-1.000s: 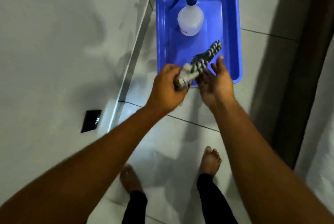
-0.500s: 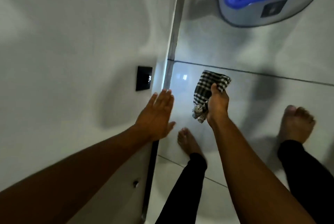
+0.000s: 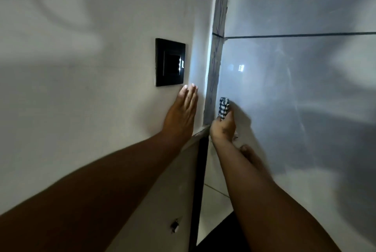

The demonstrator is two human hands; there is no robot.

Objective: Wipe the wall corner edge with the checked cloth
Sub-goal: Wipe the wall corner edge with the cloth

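Wall fills the left of the view — pale, matte, crossed by soft shadows. Glossy tiled floor is seen on the right, with a dark grout line running across it and a bright reflected glare near the middle. Between the two runs the wall corner edge, a narrow grey strip marked with thin scribbled lines along its length.

Black switch plate is mounted on the wall just left of the edge, small lit marks visible on its right side.

Left hand is laid flat on the wall just below the switch plate, fingers straight and held together, nothing grasped. Fingertips lie close under the plate's lower right corner; contact with it cannot be confirmed.

Right hand is closed on the checked cloth — the cloth is bunched into a roll, with its upper end projecting beyond the fingers. The roll is held just right of the corner edge, at its lower part; whether it touches the strip cannot be told.

A bare foot, blurred, is glimpsed beyond the right forearm.
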